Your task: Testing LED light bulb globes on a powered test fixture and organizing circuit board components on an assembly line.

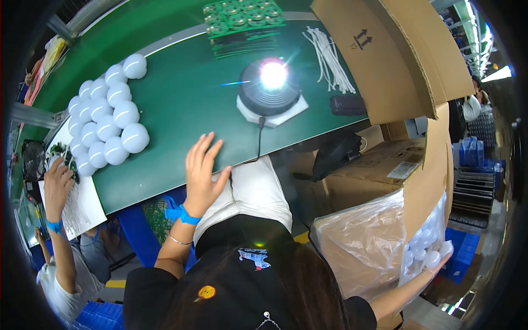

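Note:
My left hand (pixel 202 176) is at the near edge of the green table, fingers spread and holding nothing. My right hand (pixel 440 265) reaches out to the far right, at a carton (pixel 429 165) lined with a clear plastic bag (pixel 363 236). Its fingers curl around a white globe (pixel 446 248) at the bag's opening; more white globes (pixel 421 242) lie inside the bag. Several white globes (pixel 107 127) stand grouped in rows on the left of the table. A round black ringed base with a brightly lit lamp (pixel 269 82) sits at the table's middle, its cable running to the near edge.
Green circuit boards (pixel 245 16) lie at the back, with white cable ties (pixel 330 60) and a black case (pixel 347 105) to the right. An open carton flap (pixel 379 49) overhangs the table's right end. A co-worker's hand (pixel 58 181) works over a white sheet (pixel 82 206) at left.

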A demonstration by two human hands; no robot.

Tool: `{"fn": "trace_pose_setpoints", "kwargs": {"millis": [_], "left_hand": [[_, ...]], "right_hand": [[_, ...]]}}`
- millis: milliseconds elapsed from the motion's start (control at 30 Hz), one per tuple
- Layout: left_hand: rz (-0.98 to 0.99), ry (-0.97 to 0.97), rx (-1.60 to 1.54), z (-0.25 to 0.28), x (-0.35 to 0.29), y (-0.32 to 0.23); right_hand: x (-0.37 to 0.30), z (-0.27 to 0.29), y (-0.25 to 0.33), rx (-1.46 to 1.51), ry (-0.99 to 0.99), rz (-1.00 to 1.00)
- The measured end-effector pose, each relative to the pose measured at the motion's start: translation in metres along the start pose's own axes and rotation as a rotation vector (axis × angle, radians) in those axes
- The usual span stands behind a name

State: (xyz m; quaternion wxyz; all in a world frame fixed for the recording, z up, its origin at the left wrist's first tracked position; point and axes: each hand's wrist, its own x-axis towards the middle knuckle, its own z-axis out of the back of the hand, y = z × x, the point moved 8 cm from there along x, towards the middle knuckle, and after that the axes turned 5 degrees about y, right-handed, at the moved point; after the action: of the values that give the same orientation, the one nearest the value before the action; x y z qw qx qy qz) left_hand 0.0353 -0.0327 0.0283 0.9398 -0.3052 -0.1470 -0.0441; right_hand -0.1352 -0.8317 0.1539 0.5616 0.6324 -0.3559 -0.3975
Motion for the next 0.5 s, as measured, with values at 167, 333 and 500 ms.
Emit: {"fn": "trace_pose_setpoints", "kwargs": {"millis": [167, 333, 500], "left_hand": [[-0.165, 0.131, -0.590, -0.012, 0.006, -0.052], [-0.317, 0.207, -0.983, -0.017, 0.012, -0.103], [-0.216, -0.171, -0.800, 0.016, 0.009, -0.059]], "right_hand": [[-0.133, -0.211, 0.007, 0.201, 0.559, 0.077], [-0.346, -0.423, -0.135, 0.504, 1.236, -0.236], [-0.467, -0.501, -0.158, 0.251, 1.284, -0.038]]}}
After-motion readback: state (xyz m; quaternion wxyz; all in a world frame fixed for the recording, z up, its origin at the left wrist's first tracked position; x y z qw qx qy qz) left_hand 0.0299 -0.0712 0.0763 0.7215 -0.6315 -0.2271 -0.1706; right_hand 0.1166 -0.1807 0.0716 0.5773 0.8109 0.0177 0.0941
